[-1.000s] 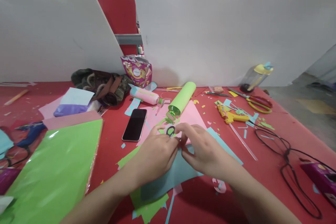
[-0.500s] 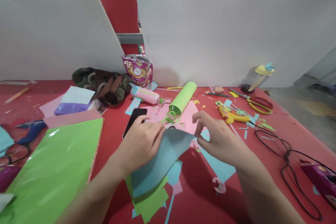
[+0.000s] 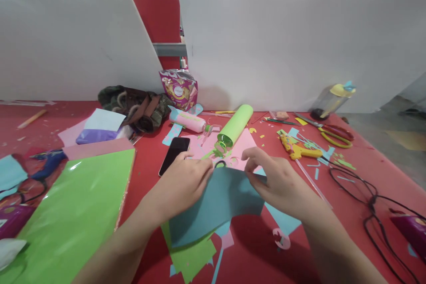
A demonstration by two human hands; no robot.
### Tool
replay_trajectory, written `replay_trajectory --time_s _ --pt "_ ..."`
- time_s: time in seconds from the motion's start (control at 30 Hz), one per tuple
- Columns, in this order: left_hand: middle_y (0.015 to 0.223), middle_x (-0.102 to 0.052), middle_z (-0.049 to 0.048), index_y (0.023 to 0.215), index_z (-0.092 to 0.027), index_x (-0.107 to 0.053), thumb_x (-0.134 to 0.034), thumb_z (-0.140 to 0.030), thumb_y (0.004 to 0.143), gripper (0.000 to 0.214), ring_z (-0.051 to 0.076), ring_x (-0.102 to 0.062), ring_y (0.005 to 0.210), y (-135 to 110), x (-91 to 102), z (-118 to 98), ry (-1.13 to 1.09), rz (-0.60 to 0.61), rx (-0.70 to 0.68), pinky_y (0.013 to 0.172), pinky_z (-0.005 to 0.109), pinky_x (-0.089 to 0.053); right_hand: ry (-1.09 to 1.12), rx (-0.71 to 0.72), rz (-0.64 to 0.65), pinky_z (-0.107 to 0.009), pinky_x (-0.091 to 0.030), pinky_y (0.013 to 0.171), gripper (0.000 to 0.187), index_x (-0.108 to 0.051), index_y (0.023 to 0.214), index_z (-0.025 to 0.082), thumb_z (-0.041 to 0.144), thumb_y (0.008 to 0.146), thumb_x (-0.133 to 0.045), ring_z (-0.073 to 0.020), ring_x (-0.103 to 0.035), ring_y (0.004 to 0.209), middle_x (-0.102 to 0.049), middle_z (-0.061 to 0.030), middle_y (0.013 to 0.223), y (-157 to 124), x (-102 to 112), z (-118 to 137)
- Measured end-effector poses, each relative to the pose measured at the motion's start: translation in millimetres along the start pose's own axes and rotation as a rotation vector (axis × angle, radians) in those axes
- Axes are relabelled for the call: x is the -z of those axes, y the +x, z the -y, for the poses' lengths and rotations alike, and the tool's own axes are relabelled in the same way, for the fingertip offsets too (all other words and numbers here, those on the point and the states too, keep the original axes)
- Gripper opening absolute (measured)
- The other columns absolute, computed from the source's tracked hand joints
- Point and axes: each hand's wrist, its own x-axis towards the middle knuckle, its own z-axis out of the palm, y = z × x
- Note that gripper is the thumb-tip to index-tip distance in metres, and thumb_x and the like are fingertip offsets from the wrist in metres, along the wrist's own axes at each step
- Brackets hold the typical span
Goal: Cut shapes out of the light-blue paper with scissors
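Observation:
My left hand and my right hand both pinch the upper edge of a blue paper sheet, which is lifted off the red table. Under it lie green paper scraps and more blue pieces. Just beyond my fingers a small pair of black-handled scissors rests on a pink sheet, beside a rolled green paper tube. A black phone lies left of the pink sheet.
A large green sheet covers the left side. A yellow glue gun, red-and-yellow scissors, a clear bottle and a black cable sit on the right. A pink bottle, snack bag and camouflage bag stand before white partitions.
My hands went from low over the scissors to lifting the blue sheet. My left hand raised its edge first, then my right hand took hold of the other end.

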Motion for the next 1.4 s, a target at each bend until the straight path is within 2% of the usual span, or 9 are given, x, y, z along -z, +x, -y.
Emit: replay_trajectory --time_s 0.13,0.2,0.4,0.67,0.97,1.13,1.3,1.4 --pt "0.065 -0.062 0.0019 0.074 -0.016 -0.053 -0.031 -0.015 0.086 0.025 0.018 -0.059 0.063 3.6 -7.6 -9.9 -0.034 0.127 -0.023 0.077 0.040 -0.040 -0.021 0.057 0.007 -0.025 -0.040 0.056 0.027 -0.046 0.096 0.019 0.006 0.073 -0.039 -0.0154 -0.055 0.059 -0.060 -0.0017 0.066 0.1 -9.1 6.3" --pt "0.069 -0.063 0.0033 0.074 -0.016 -0.053 -0.033 -0.011 0.084 0.022 0.019 -0.060 0.068 5.3 -12.9 -16.9 -0.050 0.154 -0.072 0.078 0.040 -0.041 -0.027 0.082 -0.006 -0.025 -0.040 0.055 0.027 -0.048 0.091 0.020 0.005 0.070 -0.041 -0.0161 -0.056 0.061 -0.061 -0.0022 0.068 1.0 -13.5 10.0" --pt "0.067 -0.063 0.0045 0.079 -0.014 -0.055 -0.037 -0.003 0.073 0.022 0.020 -0.060 0.067 6.6 -21.3 -26.0 -0.019 0.112 -0.114 0.082 0.042 -0.040 -0.043 0.091 0.012 -0.024 -0.039 0.054 0.026 -0.047 0.084 0.020 0.004 0.065 -0.042 -0.0168 -0.056 0.062 -0.061 -0.0019 0.067 2.1 -15.6 11.7" --pt "0.063 -0.063 0.0047 0.078 -0.015 -0.056 -0.037 -0.004 0.074 0.022 0.019 -0.059 0.065 6.1 -19.0 -18.1 0.029 0.039 -0.142 0.082 0.040 -0.041 -0.006 0.068 0.060 -0.023 -0.039 0.056 0.033 -0.046 0.092 0.020 0.003 0.064 -0.042 -0.0145 -0.055 0.059 -0.060 0.0005 0.065 0.6 -3.5 2.9" --pt "0.061 -0.061 0.0030 0.070 -0.016 -0.053 -0.035 -0.003 0.073 0.022 0.017 -0.058 0.061 5.2 -9.7 -11.1 -0.004 0.060 -0.093 0.081 0.038 -0.041 -0.033 -0.042 0.054 -0.023 -0.041 0.055 0.027 -0.041 0.086 0.022 0.005 0.065 -0.042 -0.0138 -0.057 0.057 -0.061 0.0024 0.065 -1.7 17.3 -10.5" --pt "0.060 -0.059 0.0037 0.073 -0.016 -0.052 -0.030 -0.009 0.081 0.025 0.018 -0.056 0.059 3.3 -11.6 -3.4 0.008 -0.036 -0.057 0.075 0.038 -0.043 -0.085 -0.152 -0.055 -0.025 -0.043 0.059 0.028 -0.039 0.088 0.023 0.006 0.066 -0.045 -0.0169 -0.061 0.067 -0.061 0.0029 0.064 -3.3 23.7 -20.1" --pt "0.060 -0.055 0.0032 0.070 -0.016 -0.050 -0.028 -0.015 0.085 0.027 0.018 -0.053 0.061 5.3 -14.1 -3.6 -0.043 -0.167 0.024 0.063 0.030 -0.042 -0.015 -0.172 0.109 -0.030 -0.046 0.065 0.027 -0.037 0.101 0.023 0.026 0.078 -0.049 -0.0195 -0.061 0.076 -0.063 -0.0036 0.084 -2.4 19.3 -23.4" --pt "0.055 -0.049 0.0002 0.064 -0.018 -0.044 -0.028 -0.017 0.086 0.028 0.015 -0.048 0.053 6.9 -14.5 -3.1 -0.086 -0.268 0.111 0.052 0.026 -0.037 -0.029 -0.178 0.159 -0.031 -0.046 0.063 0.028 -0.037 0.104 0.023 0.024 0.078 -0.048 -0.0205 -0.061 0.074 -0.063 -0.0042 0.082 -1.5 19.7 -24.3"
